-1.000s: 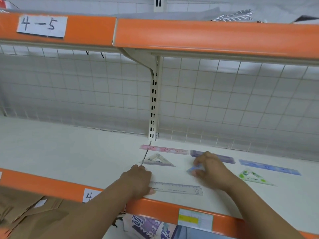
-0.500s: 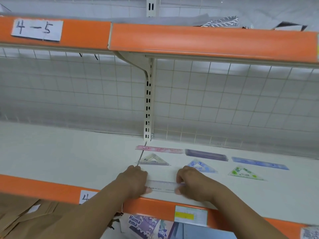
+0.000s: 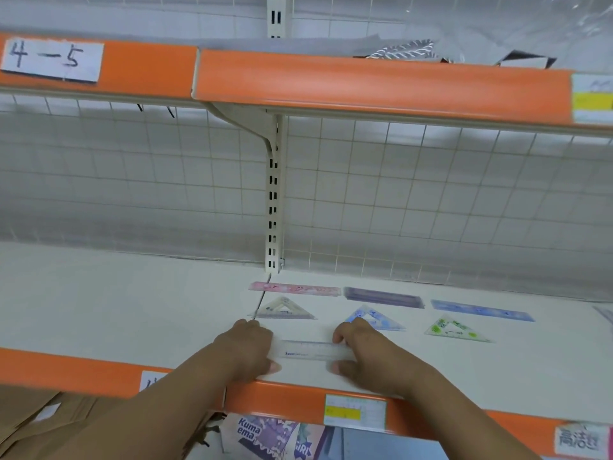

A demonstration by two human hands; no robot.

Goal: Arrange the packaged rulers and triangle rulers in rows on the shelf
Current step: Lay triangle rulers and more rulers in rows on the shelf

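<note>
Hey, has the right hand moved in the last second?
Yes. The right hand has come off the blue triangle toward the shelf's orange front edge, and now holds the clear ruler at its right end.

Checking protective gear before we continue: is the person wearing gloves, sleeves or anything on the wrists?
No. The left hand and right hand are bare, no gloves or rings visible. The forearms are uncovered down to the frame edge: no sleeves, watch or bands.
</note>
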